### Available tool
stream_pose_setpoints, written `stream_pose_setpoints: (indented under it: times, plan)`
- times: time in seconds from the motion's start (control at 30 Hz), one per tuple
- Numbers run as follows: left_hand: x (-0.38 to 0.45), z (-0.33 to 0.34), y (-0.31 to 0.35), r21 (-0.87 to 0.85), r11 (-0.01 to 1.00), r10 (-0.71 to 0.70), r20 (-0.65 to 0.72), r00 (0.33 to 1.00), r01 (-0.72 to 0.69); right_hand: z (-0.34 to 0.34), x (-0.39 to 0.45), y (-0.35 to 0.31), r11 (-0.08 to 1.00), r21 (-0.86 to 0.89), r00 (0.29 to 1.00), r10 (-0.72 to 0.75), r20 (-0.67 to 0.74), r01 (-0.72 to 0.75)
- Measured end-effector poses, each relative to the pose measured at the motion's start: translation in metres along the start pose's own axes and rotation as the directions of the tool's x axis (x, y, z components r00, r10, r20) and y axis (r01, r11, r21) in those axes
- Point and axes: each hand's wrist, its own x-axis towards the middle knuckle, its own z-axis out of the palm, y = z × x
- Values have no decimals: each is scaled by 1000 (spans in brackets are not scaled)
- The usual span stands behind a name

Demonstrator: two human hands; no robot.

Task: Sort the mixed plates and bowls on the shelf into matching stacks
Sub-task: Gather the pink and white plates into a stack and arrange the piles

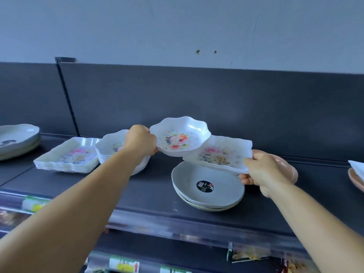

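The left hand (140,139) is closed on the left rim of a white scalloped bowl (180,135) with a flower print, holding it in the air above the dark shelf (149,186), its opening tilted toward the camera. The right hand (265,171) pinches the near right corner of a white square plate (221,154) with a pink and yellow flower print, thumb on top and fingers underneath. The plate is also lifted, and its left part sits under the right edge of the bowl; whether the two touch cannot be told.

Just beneath the square plate, toward the middle of the shelf and close to its front edge, rests a small stack of round grey dishes (208,186) with a black sticker in the top one. Behind the right hand a pink dish (285,164) shows partly.

Behind the left wrist stands a stack of scalloped floral bowls (112,146) of the same kind as the held one. Just to its left lies a stack of square floral plates (69,156). At the shelf's far left end sits a stack of grey dishes (18,137). At the right edge, another pink dish (355,179) carries a white piece on top, cut off by the frame.
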Motion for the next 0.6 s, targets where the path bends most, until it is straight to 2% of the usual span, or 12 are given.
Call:
stream_pose_setpoints:
  times: [0.17,0.37,0.6]
  plan:
    - [19,-42,-26,34,999,-31,-68,997,33,27,-6,-13,1000,1,1000,-14,-5,14]
    - [50,-82,-59,185,980,-47,-162,986,77,56,-13,-25,1000,1,1000,-5,-21,5]
    - [78,-98,-90,285,955,-44,-152,987,86,84,-25,-38,1000,10,999,-17,-42,17]
